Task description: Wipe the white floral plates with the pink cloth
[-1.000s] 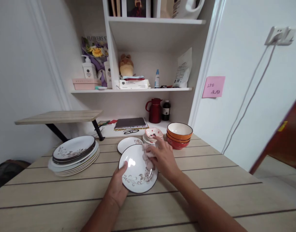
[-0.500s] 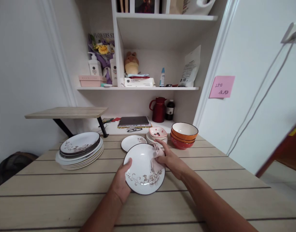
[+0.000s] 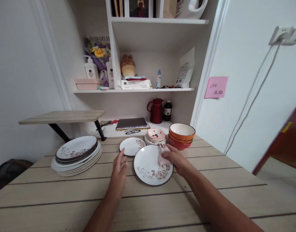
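Note:
A white plate (image 3: 148, 164) with a dark rim and brown flowers is held at its right edge by my right hand (image 3: 175, 158). Between the fingers and the plate is a pale pink cloth (image 3: 163, 156). My left hand (image 3: 119, 169) is off the plate, to its left, with fingers apart and nothing in it. Behind the held plate, a similar smaller plate (image 3: 130, 146) lies on the wooden table (image 3: 90, 193). A square dish with red dots (image 3: 156, 133) tops a pile of small white dishes just beyond.
Stacked plates (image 3: 76, 149) stand at the left, by the legs of a raised wooden shelf (image 3: 63, 116). Orange and red bowls (image 3: 182, 130) are nested at the right. Farther back are a laptop (image 3: 132, 122), glasses (image 3: 132, 132) and a red jug (image 3: 156, 111).
My left hand has let go of the plate and opened to its left. The plate has moved slightly right in my right hand. The camera view has shifted a little.

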{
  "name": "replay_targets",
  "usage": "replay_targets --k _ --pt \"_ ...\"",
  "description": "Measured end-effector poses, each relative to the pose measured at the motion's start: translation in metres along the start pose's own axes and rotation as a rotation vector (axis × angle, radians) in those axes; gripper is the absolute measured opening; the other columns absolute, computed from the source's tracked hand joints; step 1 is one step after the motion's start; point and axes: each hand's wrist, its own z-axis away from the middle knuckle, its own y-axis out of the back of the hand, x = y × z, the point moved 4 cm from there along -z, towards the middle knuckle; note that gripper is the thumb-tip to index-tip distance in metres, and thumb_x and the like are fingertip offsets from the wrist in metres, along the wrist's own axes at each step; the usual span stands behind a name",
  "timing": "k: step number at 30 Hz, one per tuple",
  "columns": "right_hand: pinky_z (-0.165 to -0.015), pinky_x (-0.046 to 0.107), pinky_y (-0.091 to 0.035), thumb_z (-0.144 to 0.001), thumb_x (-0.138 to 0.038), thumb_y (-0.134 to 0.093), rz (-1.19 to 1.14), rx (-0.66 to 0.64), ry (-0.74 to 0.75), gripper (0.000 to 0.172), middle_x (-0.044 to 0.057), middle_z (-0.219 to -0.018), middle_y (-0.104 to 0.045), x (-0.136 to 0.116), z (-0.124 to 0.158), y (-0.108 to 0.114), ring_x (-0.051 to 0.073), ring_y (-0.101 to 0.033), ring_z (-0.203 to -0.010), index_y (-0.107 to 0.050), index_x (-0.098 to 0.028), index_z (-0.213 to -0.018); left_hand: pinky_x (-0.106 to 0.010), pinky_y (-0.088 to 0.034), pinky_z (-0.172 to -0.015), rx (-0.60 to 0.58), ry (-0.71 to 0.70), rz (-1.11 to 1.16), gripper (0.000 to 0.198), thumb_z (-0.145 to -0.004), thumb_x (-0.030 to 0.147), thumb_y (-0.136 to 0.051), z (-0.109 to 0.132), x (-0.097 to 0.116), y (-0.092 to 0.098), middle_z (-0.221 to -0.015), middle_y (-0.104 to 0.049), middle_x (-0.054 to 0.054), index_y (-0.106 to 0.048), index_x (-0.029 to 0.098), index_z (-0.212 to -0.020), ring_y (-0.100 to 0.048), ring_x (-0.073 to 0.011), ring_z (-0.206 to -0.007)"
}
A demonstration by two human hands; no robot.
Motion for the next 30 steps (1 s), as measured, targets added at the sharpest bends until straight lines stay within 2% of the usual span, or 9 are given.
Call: replay_targets --k 4,8,12,15,18,21,24,27,30 --pt "-0.048 0.024 -0.043 -0.056 -0.015 -0.053 0.010 0.009 -0.035 0.048 -0.002 -0.067 -0.059 0.001 -0.006 0.020 0.014 -0.056 -0.056 -0.058 -0.019 -0.103 -0.047 -0.020 -0.115 -0.068 -0.464 -0.555 0.076 -0.070 -0.005 -0.040 0.012 0.006 -0.017 -0.152 -0.027 -0.007 -0.048 0.033 -0.136 -0.026 -0.0258 -0.141" --pt "-0.045 0.023 -0.042 -0.056 -0.013 -0.054 -0.020 -0.113 -0.154 0.055 -0.003 -0.062 -0.058 0.001 -0.001 0.018 0.014 -0.055 -0.050 -0.053 -0.022 -0.110 -0.060 -0.006 -0.113 -0.209 -0.688 -0.858 0.081 -0.068 -0.009 -0.044 0.033 0.020 -0.042 -0.156 -0.027 -0.004 -0.049 0.038 -0.134 -0.015 -0.0308 -0.145" --pt "-0.047 0.024 -0.043 -0.059 -0.014 -0.057 -0.024 -0.230 -0.205 0.055 -0.003 -0.060 -0.058 0.000 0.008 0.005 0.015 -0.056 -0.050 -0.052 -0.023 -0.113 -0.057 0.005 -0.113 -0.545 -0.591 -0.634 0.054 -0.080 0.005 -0.049 0.038 0.030 -0.048 -0.143 -0.049 -0.004 -0.063 0.038 -0.120 -0.027 -0.0301 -0.141" --pt "-0.049 0.024 -0.044 -0.070 -0.027 -0.062 -0.015 -0.227 -0.132 0.041 0.001 -0.073 -0.063 -0.006 0.010 0.001 0.015 -0.058 -0.058 -0.057 -0.022 -0.110 -0.051 -0.005 -0.116 -0.707 -0.343 -0.347 0.043 -0.080 0.010 -0.052 0.035 0.027 -0.046 -0.128 -0.062 -0.006 -0.069 0.032 -0.113 -0.046 -0.0293 -0.130" --pt "-0.049 0.024 -0.044 -0.078 -0.039 -0.058 0.042 -0.055 0.019 0.036 0.003 -0.084 -0.064 -0.023 0.009 0.011 0.015 -0.056 -0.062 -0.059 -0.023 -0.110 -0.045 -0.012 -0.117 -0.611 -0.164 -0.151 0.043 -0.070 0.008 -0.061 0.030 0.025 -0.041 -0.122 -0.066 -0.004 -0.073 0.030 -0.105 -0.051 -0.0280 -0.126" --pt "-0.050 0.025 -0.046 -0.078 -0.038 -0.053 0.024 0.194 0.231 0.038 0.003 -0.086 -0.062 -0.044 0.013 0.026 0.015 -0.054 -0.064 -0.056 -0.025 -0.113 -0.042 -0.026 -0.113 -0.288 0.011 -0.063 0.029 -0.064 0.015 -0.072 0.024 0.020 -0.029 -0.106 -0.074 -0.004 -0.077 0.025 -0.090 -0.054 -0.0304 -0.121" --pt "-0.051 0.024 -0.044 -0.076 -0.037 -0.052 -0.052 0.284 0.408 0.035 0.002 -0.085 -0.060 -0.059 0.020 0.030 0.014 -0.050 -0.063 -0.056 -0.022 -0.108 -0.040 -0.042 -0.102 -0.005 0.177 0.050 0.030 -0.064 0.027 -0.077 0.021 0.012 -0.019 -0.092 -0.076 -0.008 -0.074 0.015 -0.091 -0.060 -0.0321 -0.111" --pt "-0.058 0.024 -0.042 -0.078 -0.034 -0.052 -0.041 0.266 0.558 0.028 0.001 -0.088 -0.060 -0.067 0.029 0.019 0.015 -0.050 -0.069 -0.057 -0.023 -0.103 -0.036 -0.043 -0.101 0.030 0.259 0.325 0.048 -0.071 0.029 -0.075 0.020 0.008 -0.021 -0.107 -0.073 -0.011 -0.065 0.014 -0.115 -0.061 -0.0254 -0.112" --pt "-0.067 0.026 -0.042 -0.080 -0.028 -0.050 0.061 0.210 0.687 0.027 0.002 -0.098 -0.060 -0.070 0.039 0.001 0.016 -0.052 -0.080 -0.058 -0.024 -0.106 -0.037 -0.042 -0.104 -0.060 0.343 0.522 0.060 -0.075 0.026 -0.072 0.021 0.010 -0.027 -0.117 -0.069 -0.012 -0.053 0.016 -0.130 -0.059 -0.0240 -0.116"
